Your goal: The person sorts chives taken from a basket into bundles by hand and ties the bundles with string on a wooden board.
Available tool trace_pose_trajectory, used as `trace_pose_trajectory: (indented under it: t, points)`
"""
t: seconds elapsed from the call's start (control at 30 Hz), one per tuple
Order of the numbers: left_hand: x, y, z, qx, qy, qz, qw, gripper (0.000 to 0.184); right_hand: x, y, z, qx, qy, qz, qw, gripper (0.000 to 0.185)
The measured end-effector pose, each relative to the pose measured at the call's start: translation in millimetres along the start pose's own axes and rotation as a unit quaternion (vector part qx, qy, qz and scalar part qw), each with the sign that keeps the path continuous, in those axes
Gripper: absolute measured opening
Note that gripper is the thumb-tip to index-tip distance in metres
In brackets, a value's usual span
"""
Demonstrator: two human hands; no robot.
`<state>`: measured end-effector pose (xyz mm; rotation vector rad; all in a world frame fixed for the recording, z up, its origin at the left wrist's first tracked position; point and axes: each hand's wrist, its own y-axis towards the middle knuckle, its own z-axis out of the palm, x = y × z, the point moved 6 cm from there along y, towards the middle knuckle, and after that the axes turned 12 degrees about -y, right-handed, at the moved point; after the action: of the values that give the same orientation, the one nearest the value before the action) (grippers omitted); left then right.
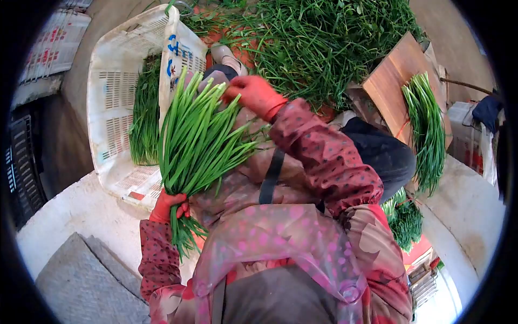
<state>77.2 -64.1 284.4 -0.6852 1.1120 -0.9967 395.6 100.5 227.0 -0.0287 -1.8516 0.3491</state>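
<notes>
Step in hand, judged from the posture: dressing a bunch of long green stems at its pale ends. The work item, the green bunch (199,140), is at the left side of the lap, in front of the white crate (110,75). The left hand (169,207), in a red glove, has its fingers closed around the bunch near the leafy end, so that the stems fan upward and outward above the grip and the leaf tips hang below it. The right hand (256,96), also gloved, is at the pale stem ends with its fingers curled; whether they pinch a stem cannot be told. The next move appears to call for a steady left grip while the right fingers even out or clear strays along the fanned edge; excess pressure could bruise the stalks. Materials: the stems are slender, smooth and flexible, grading from pale, blunt ends to deep green leaf. The crate is rigid plastic, scuffed, with slotted walls and blue markings; upright greens (144,113) stand inside. At right, a second bunch (426,129) drapes over a flat, grained wooden board (386,81). Ahead lies a loose, tangled green heap (329,48). The apron (264,232) is translucent, creased sheeting with pink dots.
</notes>
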Motion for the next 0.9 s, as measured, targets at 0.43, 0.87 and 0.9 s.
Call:
trace_pose_trajectory:
  t: [0.43,0.87,0.9]
  points:
    - [0,0,5,-0.005,0.006,0.016,1.000,0.018,-95,-65,-54,0.095,0.054,0.210,0.972,0.069]
    - [0,-4,20,-0.025,0.003,0.037,0.999,0.018,-176,-84,-51,-0.103,0.293,0.280,0.908,0.021]
    - [2,-5,17,-0.032,0.004,0.031,0.999,0.019,-171,-97,-56,-0.105,0.293,0.283,0.907,0.021]
